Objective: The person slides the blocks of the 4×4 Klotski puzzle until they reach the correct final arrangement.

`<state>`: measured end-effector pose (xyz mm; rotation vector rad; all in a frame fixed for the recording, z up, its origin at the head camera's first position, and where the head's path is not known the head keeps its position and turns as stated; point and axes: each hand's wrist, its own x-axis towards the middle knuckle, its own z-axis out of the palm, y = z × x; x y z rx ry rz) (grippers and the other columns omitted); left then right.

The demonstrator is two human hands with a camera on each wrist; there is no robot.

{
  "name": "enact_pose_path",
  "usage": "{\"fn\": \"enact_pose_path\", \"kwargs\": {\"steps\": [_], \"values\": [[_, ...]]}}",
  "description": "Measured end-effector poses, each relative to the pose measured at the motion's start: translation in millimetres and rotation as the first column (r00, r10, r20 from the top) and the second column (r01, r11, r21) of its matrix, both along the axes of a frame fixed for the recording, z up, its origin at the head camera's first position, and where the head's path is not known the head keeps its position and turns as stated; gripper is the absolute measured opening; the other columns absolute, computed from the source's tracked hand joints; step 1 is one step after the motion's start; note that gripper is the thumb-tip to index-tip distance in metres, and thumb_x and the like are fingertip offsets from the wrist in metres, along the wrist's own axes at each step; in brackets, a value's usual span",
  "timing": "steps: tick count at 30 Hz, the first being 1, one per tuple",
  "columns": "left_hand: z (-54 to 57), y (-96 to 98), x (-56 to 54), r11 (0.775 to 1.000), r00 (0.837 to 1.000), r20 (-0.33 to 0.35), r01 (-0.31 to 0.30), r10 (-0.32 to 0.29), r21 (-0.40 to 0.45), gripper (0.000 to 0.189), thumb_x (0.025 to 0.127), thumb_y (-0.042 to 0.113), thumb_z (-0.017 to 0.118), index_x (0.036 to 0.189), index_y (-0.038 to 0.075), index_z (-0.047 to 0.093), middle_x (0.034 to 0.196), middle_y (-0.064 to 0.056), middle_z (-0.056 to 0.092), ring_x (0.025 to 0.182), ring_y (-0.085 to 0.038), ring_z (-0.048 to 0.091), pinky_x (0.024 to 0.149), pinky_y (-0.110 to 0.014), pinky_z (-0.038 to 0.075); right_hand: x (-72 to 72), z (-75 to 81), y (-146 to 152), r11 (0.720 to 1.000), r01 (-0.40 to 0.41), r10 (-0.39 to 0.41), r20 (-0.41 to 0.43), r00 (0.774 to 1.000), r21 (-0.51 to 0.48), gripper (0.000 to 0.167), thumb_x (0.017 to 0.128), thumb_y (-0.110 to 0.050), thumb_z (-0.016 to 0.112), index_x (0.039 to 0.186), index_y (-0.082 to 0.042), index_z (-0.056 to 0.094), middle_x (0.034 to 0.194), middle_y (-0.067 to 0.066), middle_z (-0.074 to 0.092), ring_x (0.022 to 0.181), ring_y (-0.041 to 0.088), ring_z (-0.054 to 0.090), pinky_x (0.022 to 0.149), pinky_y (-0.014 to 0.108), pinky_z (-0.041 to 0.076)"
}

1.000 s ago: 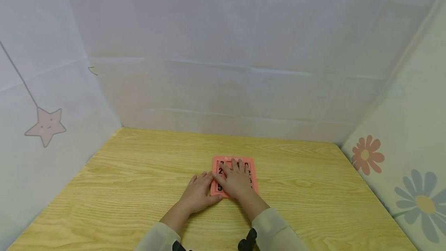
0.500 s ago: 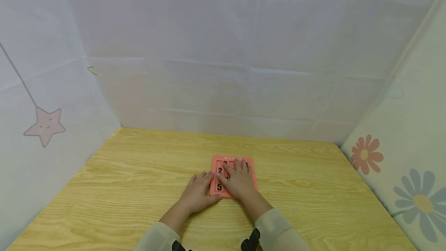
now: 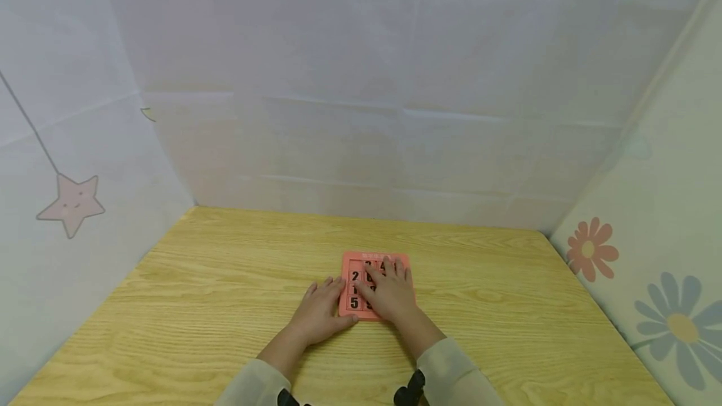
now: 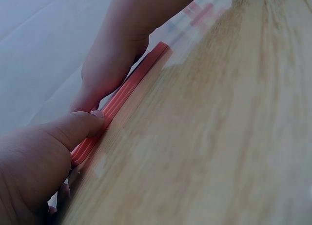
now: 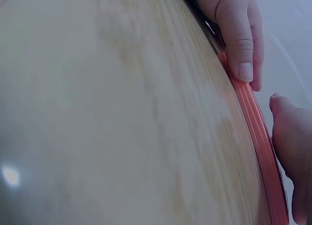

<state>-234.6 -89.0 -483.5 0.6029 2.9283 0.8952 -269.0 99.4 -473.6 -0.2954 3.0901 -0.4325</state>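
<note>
A coral-pink number slide puzzle (image 3: 352,256) lies flat on the wooden table. Black digits mark its tiles, and the top-left slot holds no tile. My left hand (image 3: 318,315) holds the puzzle at its near left corner, the thumb along the near edge and the fingers by the left side. In the left wrist view that thumb (image 4: 80,125) presses the ridged pink side (image 4: 129,91). My right hand (image 3: 392,293) lies over the right part of the puzzle, fingers spread and fingertips on the top-row tiles. It hides several tiles.
The wood-grain table (image 3: 225,268) reaches out on all sides of the puzzle. Pale cloth (image 3: 361,111) hangs behind it and along both sides, printed with a star (image 3: 71,204) at left and flowers (image 3: 682,327) at right.
My right hand has slid slightly to the right. The top-row tile with a 3 has moved right with it, leaving the top-left slot bare. My left hand stays put.
</note>
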Motion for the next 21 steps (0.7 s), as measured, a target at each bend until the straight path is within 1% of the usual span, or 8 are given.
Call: {"fn": "enact_pose_path", "kwargs": {"steps": [6, 12, 19, 21], "values": [[0.0, -1.3, -0.3, 1.000, 1.000, 0.009, 0.002, -0.002, 0.007, 0.084, 0.085, 0.049, 0.069, 0.147, -0.001, 0.041, 0.153, -0.017, 0.042, 0.146, -0.037, 0.031, 0.121, -0.059, 0.017, -1.6, -2.0, 1.8, 1.000, 0.004, -0.004, -0.008, 1.000, 0.012, 0.065, 0.097, -0.067, 0.034, 0.150, -0.031, 0.042, 0.162, 0.014, 0.024, 0.151, 0.042, 0.014, 0.121, 0.062, 0.012], [-0.2, -1.3, -0.4, 1.000, 1.000, 0.019, -0.002, 0.002, 0.009, 0.085, 0.085, 0.050, 0.069, 0.147, -0.001, 0.041, 0.153, -0.017, 0.042, 0.146, -0.037, 0.031, 0.121, -0.059, 0.017, -1.6, -3.2, 2.8, 1.000, 0.011, -0.011, -0.017, 1.000, 0.003, 0.064, 0.096, -0.067, 0.036, 0.149, -0.031, 0.043, 0.162, 0.014, 0.026, 0.150, 0.042, 0.015, 0.121, 0.063, 0.013], [-1.6, -1.1, -0.8, 1.000, 1.000, 0.018, -0.005, 0.005, 0.012, 0.085, 0.084, 0.050, 0.070, 0.147, 0.000, 0.042, 0.153, -0.017, 0.042, 0.147, -0.037, 0.031, 0.121, -0.059, 0.017, 1.9, -1.4, 2.1, 1.000, 0.008, -0.009, -0.038, 0.999, -0.023, 0.067, 0.097, -0.065, 0.037, 0.150, -0.025, 0.042, 0.160, 0.016, 0.028, 0.149, 0.043, 0.019, 0.120, 0.063, 0.015], [-1.7, -1.1, -0.9, 1.000, 1.000, 0.017, -0.005, 0.005, 0.010, 0.085, 0.084, 0.050, 0.070, 0.147, 0.000, 0.042, 0.153, -0.017, 0.042, 0.147, -0.037, 0.031, 0.121, -0.058, 0.017, 3.1, -0.7, 1.2, 1.000, 0.003, -0.004, -0.043, 0.999, -0.024, 0.067, 0.097, -0.065, 0.038, 0.150, -0.025, 0.042, 0.160, 0.016, 0.028, 0.149, 0.043, 0.019, 0.120, 0.063, 0.015]]}}
